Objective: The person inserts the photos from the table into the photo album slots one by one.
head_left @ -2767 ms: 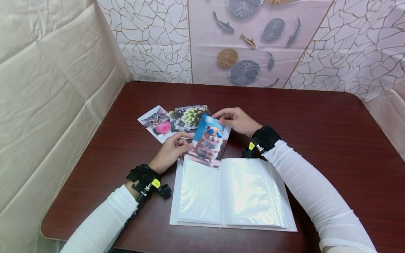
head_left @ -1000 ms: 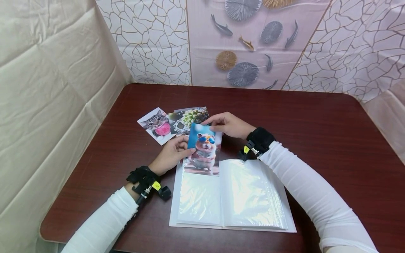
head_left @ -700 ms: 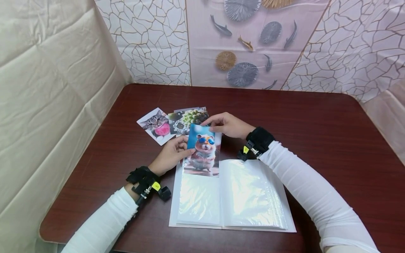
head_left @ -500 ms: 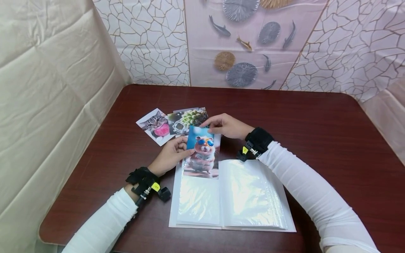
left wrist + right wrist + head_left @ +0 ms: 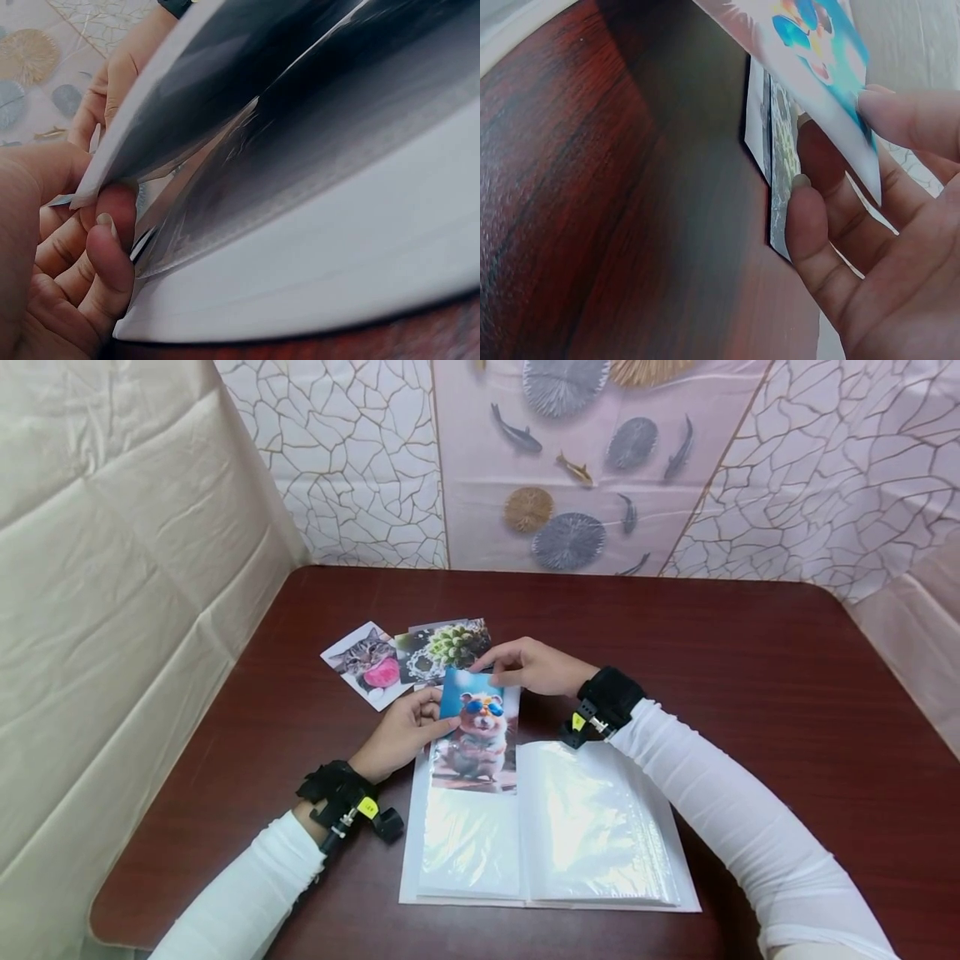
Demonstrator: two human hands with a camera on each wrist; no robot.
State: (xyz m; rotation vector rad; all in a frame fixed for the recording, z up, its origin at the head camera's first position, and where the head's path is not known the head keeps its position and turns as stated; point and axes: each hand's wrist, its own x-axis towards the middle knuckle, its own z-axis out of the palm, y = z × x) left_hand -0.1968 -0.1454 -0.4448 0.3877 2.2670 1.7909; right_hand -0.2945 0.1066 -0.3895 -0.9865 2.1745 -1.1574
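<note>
A photo [image 5: 480, 735] of a hamster in sunglasses stands partly inside the upper left pocket of an open photo album [image 5: 600, 827]. My right hand [image 5: 536, 667] pinches the photo's top edge between thumb and fingers; the right wrist view shows the thumb [image 5: 907, 116] on its printed face. My left hand [image 5: 401, 731] is at the photo's left edge. In the left wrist view, its thumb and fingers pinch the edge of the clear-pocketed album page [image 5: 112, 161], which is lifted off the page below. The left fingertips are hidden behind the page in the head view.
Behind the album lie a cat photo [image 5: 367, 664] and a succulent photo [image 5: 450, 646] over other prints, close to both hands. The album rests near the front of the dark red wooden table [image 5: 780, 710]. Patterned cloth [image 5: 360, 468] hangs behind the table.
The hamster photo has straightened and slid down further into the left pocket. My right hand has followed it down and left, still pinching its top. My left hand stays at the pocket's left side.
</note>
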